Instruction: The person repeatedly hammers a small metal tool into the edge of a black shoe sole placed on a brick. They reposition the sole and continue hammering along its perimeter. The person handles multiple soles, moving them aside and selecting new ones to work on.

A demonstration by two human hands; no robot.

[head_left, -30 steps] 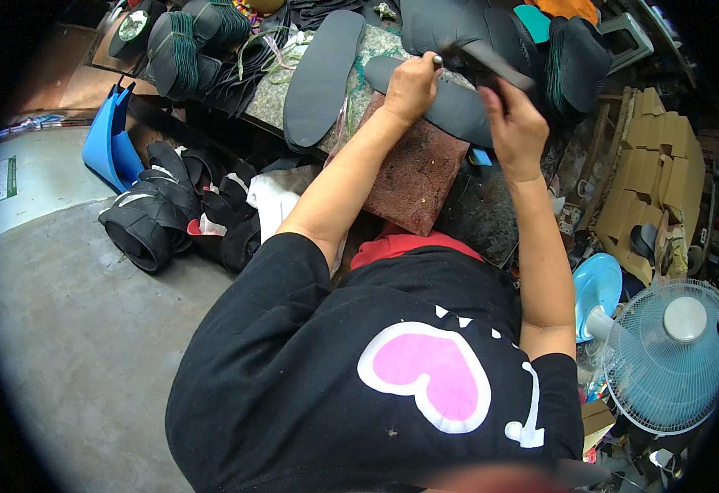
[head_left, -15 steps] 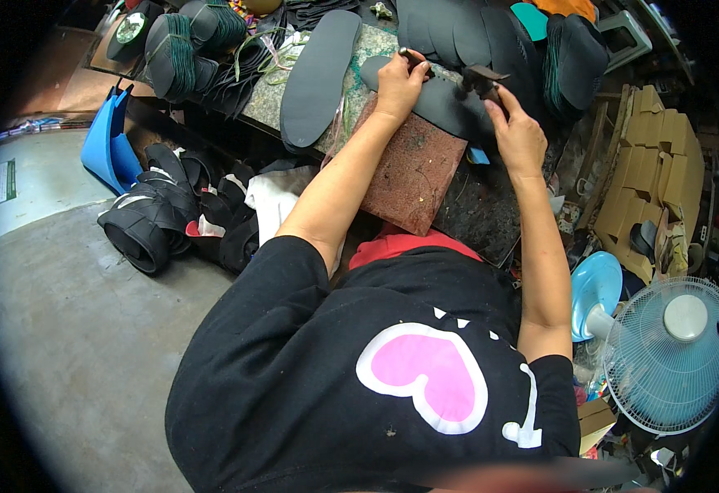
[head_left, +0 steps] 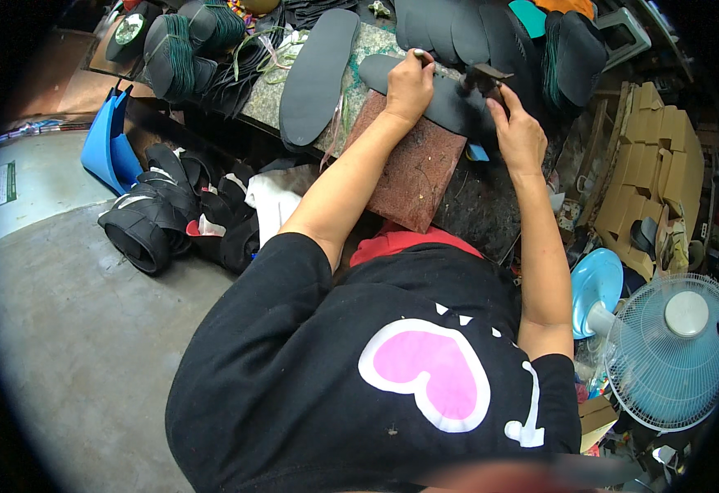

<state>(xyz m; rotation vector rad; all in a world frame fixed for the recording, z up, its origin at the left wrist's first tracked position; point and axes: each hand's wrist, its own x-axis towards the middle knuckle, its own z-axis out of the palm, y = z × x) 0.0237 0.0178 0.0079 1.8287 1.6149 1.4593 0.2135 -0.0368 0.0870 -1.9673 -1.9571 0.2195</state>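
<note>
My left hand (head_left: 410,89) is closed around a short, dark, rod-like punch (head_left: 419,54), its top end showing above the fingers. Its tip is hidden by the hand. Beneath lies a dark grey shoe sole (head_left: 451,107), partly resting on a reddish-brown block (head_left: 415,171). To the right, my right hand (head_left: 520,135) grips a hammer (head_left: 488,76) by its handle, with the dark head raised beside the punch and apart from it. Another grey sole (head_left: 318,78) lies flat on the speckled worktop (head_left: 265,103) left of my left hand.
Overlapping dark soles (head_left: 450,31) lie at the back. Bundles tied with green cord stand left (head_left: 170,57) and right (head_left: 573,62). Black strap pieces (head_left: 154,209) are heaped at lower left by a blue folded sheet (head_left: 111,140). A fan (head_left: 668,353) and cardboard (head_left: 651,172) are at right.
My left hand has shifted slightly right along the sole, and the punch has turned in its grip. My right hand and the hammer have barely moved.
</note>
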